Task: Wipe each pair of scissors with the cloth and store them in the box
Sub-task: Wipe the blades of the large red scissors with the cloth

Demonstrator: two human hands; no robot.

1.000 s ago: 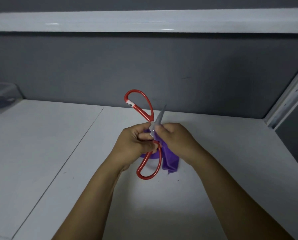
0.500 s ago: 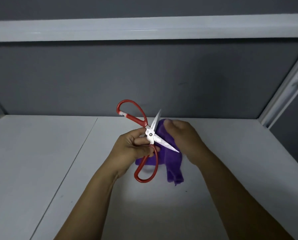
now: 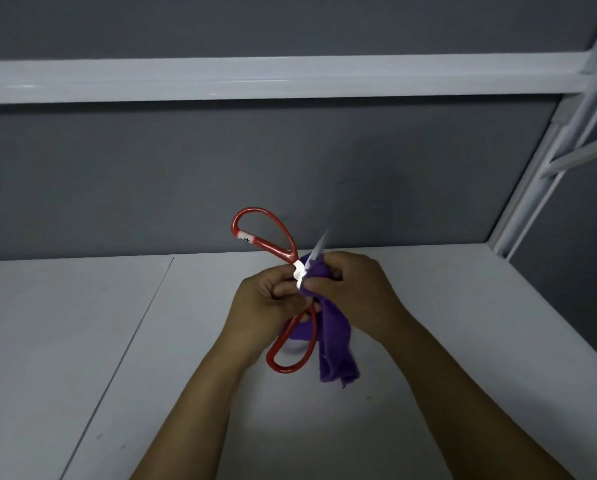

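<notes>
Head view, bench: a white bench (image 3: 82, 341) lies under and all round both grips. A thin seam (image 3: 134, 334) crosses it well to the left of the left grip, and a few small dark specks lie nearer the camera than the grips.
Head view, room: a dark grey wall (image 3: 290, 168) rises behind the grips. A white horizontal beam (image 3: 290, 77) runs across it well above them. A white metal upright (image 3: 532, 188) with a slanted brace stands far to the right of the right grip, at the bench's far corner.
Left grip: the left grip (image 3: 266, 303) is clenched round the scissors (image 3: 299, 271) at the pivot, with thumb and fingers curled on the metal.
Scissors: they are held in the air above the bench with the blades spread. One red handle loop stands up and to the left of the left grip, with a white label on it. The other loop hangs below, between the two wrists. A blade tip (image 3: 321, 242) pokes up just above the right grip.
Right grip: the right grip (image 3: 359, 292) pinches the purple cloth (image 3: 335, 341) against the blades, touching the left grip's fingertips.
Cloth: it is bunched in the right grip, and its loose end hangs below, just right of the lower loop.
In the way: the cloth and both sets of fingers hide most of the blades.
</notes>
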